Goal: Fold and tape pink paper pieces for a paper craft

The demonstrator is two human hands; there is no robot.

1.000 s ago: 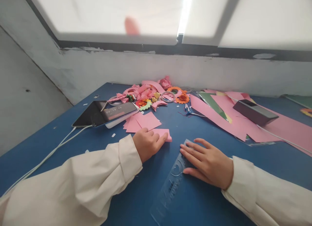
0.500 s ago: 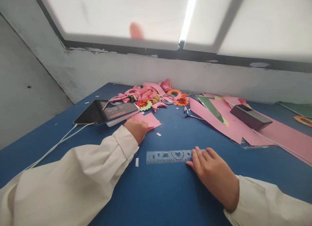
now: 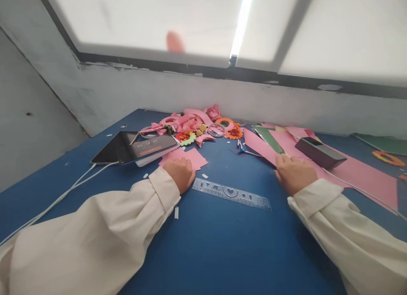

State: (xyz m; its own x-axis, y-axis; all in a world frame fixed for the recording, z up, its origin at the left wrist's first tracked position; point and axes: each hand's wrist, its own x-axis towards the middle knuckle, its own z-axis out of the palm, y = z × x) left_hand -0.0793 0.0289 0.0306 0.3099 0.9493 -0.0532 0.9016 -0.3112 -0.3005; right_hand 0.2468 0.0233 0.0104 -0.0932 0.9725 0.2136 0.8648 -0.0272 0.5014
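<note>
My left hand (image 3: 180, 175) is closed, its curled fingers on the near edge of some small pink paper pieces (image 3: 197, 158). What lies under the fingers is hidden. A clear plastic ruler (image 3: 219, 190) with cut-out shapes lies slantwise on the blue table, untouched, its left end close to my left hand. My right hand (image 3: 295, 175) is at the stack of pink sheets (image 3: 356, 172), thumb and fingers closed on the edge of a pink sheet (image 3: 259, 146). A green strip (image 3: 270, 138) lies just beyond those fingers.
Behind my left hand are a phone (image 3: 154, 146) and a dark tablet (image 3: 111, 148) with white cables. Paper flowers and pink scraps (image 3: 187, 123) pile up by the wall, with a tape ring (image 3: 216, 130). A dark box (image 3: 320, 152) rests on the pink sheets.
My right hand has let go of the ruler and moved right and away to the pink sheets. The ruler now lies tilted. My left hand stays at the small pink pieces.
</note>
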